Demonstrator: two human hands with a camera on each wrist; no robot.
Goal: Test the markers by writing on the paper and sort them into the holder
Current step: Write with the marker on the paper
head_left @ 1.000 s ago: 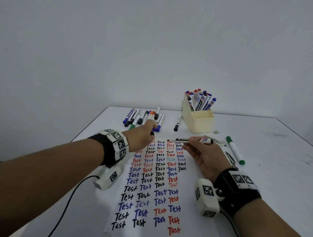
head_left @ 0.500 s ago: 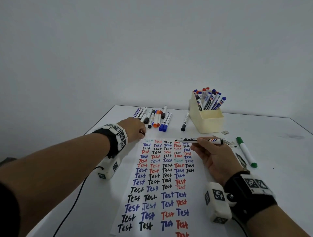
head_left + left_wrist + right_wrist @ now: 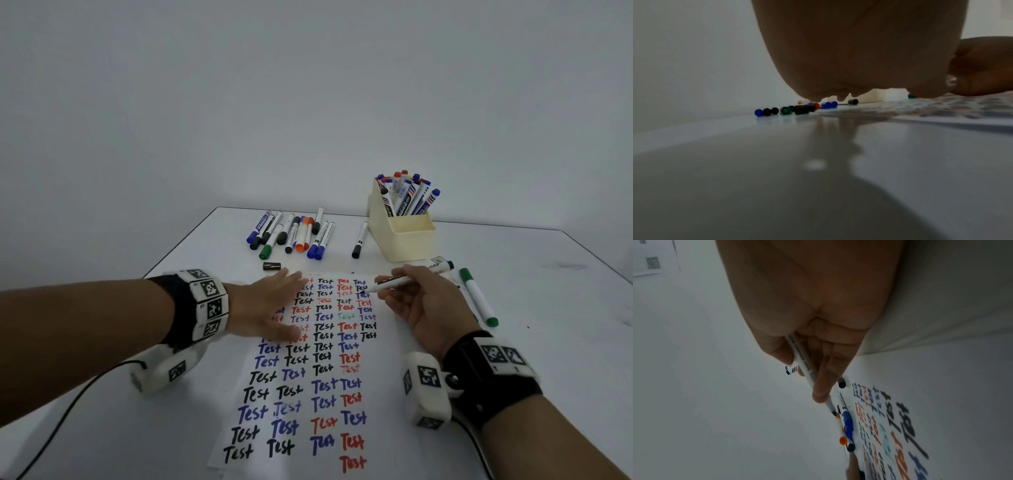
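Observation:
My right hand (image 3: 411,301) grips an uncapped black marker (image 3: 407,279) like a pen. Its tip points left and down at the upper right of the paper (image 3: 301,380), which is full of "Test" words. The right wrist view shows my fingers (image 3: 822,386) curled round the marker barrel (image 3: 803,365). My left hand (image 3: 270,308) lies flat on the paper's upper left, fingers straight. A black cap (image 3: 271,266) lies loose on the table just beyond it, also seen as cap (image 3: 801,109). The cream holder (image 3: 404,236) stands behind with several markers in it.
Several loose markers (image 3: 291,233) lie in a row at the back of the white table (image 3: 548,308), and one black-capped marker (image 3: 359,240) lies beside the holder. A green marker (image 3: 478,298) lies right of my right hand. A black cable (image 3: 68,404) runs under my left forearm.
My left hand left the black cap by the marker row and came back to lie flat on the paper. My right hand tipped the level marker down toward the paper.

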